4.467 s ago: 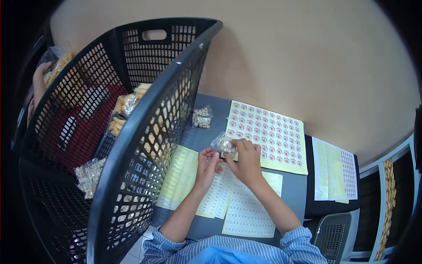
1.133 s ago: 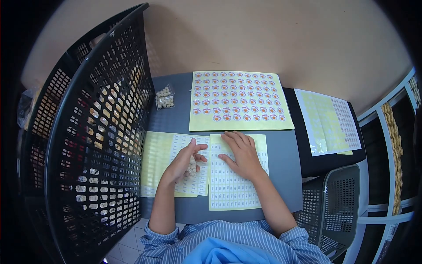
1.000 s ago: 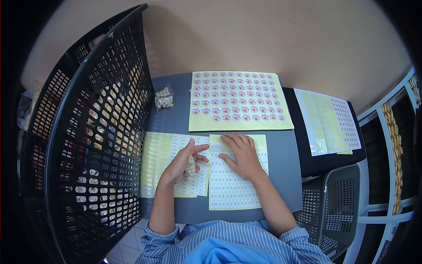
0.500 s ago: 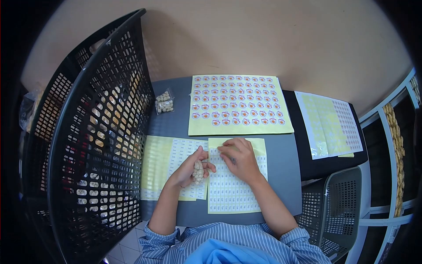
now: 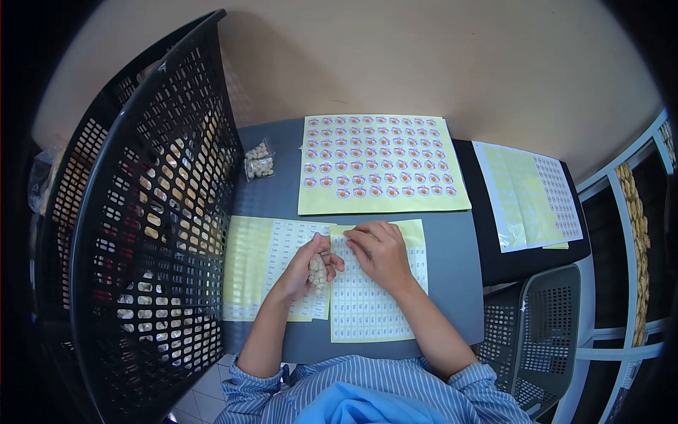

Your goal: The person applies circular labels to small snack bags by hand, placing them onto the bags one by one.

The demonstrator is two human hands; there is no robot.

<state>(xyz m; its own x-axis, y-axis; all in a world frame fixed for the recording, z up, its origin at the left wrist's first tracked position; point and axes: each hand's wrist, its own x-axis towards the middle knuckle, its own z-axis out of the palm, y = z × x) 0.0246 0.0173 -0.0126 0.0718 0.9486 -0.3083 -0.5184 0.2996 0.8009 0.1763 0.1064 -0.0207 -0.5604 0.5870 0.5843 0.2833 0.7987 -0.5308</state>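
My left hand (image 5: pixel 297 277) is closed around a small clear bag of pale round pieces (image 5: pixel 317 273), held above the inner edges of two label sheets. Over the upper part of the right-hand label sheet (image 5: pixel 374 321), my right hand (image 5: pixel 383 256) has its thumb and fingertips pinched together. Whatever they may hold is too small to make out. The left-hand label sheet (image 5: pixel 247 272), yellow with rows of small printed white labels, lies partly under my left hand. Beyond both hands is a larger sheet of round orange-and-white stickers (image 5: pixel 381 206).
A tall dark crate (image 5: pixel 152 212) with bagged goods inside stands at the left. Small filled bags (image 5: pixel 260 161) lie by it on the grey table (image 5: pixel 452 268). At right are a partly used sticker sheet (image 5: pixel 519 201) and a lower dark basket (image 5: pixel 547 332).
My right hand has shifted slightly left and its fingertips are closer together. My left hand still grips the bag. The whole view has moved a little.
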